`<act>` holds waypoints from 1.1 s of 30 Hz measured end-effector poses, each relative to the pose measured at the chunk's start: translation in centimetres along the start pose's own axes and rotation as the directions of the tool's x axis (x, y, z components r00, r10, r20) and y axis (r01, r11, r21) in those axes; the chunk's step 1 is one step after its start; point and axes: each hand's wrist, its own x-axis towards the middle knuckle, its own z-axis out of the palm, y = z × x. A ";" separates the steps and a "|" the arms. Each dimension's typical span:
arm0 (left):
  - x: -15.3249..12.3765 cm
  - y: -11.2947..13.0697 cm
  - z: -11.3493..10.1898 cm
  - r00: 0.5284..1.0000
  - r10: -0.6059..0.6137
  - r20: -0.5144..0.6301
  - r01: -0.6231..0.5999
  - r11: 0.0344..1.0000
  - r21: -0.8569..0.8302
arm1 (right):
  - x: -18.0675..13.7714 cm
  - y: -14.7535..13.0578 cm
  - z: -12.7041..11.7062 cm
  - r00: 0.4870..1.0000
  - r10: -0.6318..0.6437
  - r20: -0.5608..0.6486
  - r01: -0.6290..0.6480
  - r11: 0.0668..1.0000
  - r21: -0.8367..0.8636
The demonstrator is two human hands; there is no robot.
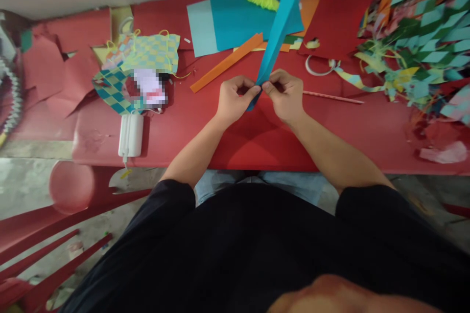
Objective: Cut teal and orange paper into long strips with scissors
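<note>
A long blue paper strip (281, 22) stands up between my hands, its far end leaving the top of the view. My left hand (235, 98) pinches the strip near its lower end, thumb against the fingers. From the other side my right hand (286, 95) pinches it at almost the same height, the two thumbs nearly meeting. A short end of the strip pokes out below the left thumb. Left of my hands lies an orange paper strip (227, 62) on the red table (183, 127). A thin patterned stick (334, 98) lies beside my right hand.
Blue paper (238, 22) and a yellow yarn bundle (260, 0) lie at the back. A roll of tape (319, 64) and a heap of woven paper pieces (429, 34) are on the right. On the left are a checked woven piece (115, 89) and a white power bank (131, 134).
</note>
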 end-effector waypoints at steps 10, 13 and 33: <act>-0.2 0.6 0.0 1.000 0.012 0.008 -0.011 1.000 -0.013 | -0.1 -0.8 0.1 1.000 0.016 0.013 -0.016 1.000 -0.015; -0.2 0.8 -0.1 0.999 0.032 0.012 -0.032 0.999 0.015 | -0.2 -0.9 0.2 0.999 0.030 0.013 -0.030 1.000 -0.008; -0.4 3.2 -0.1 0.911 0.412 -0.006 -0.409 0.906 0.111 | -1.1 -1.3 0.1 0.996 -0.090 -0.004 0.090 0.996 0.014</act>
